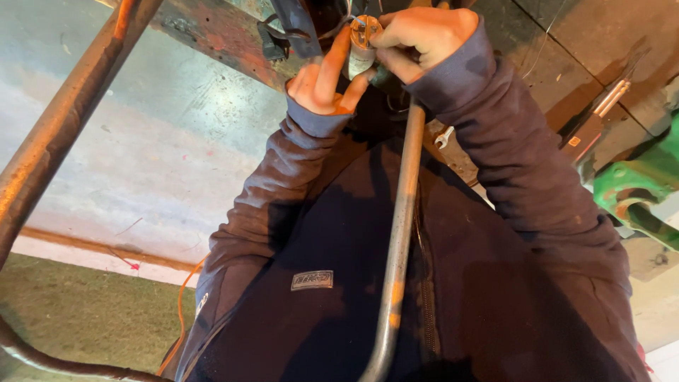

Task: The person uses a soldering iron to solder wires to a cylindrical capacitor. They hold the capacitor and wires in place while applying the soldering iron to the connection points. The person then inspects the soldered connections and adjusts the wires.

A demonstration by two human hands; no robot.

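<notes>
1. My right hand [424,35], top centre of the frame, is curled shut around the top of a small cylinder [362,44] with an orange end.
2. My left hand [327,81], just below and left of it, is half open: one finger stretched up along the cylinder's side, thumb touching its lower end.
3. A grey metal tube [399,233] runs from under the hands down the middle of the frame.
4. A small wrench [443,136] lies right of the tube; a green metal part [633,184] sits at the right edge.
</notes>
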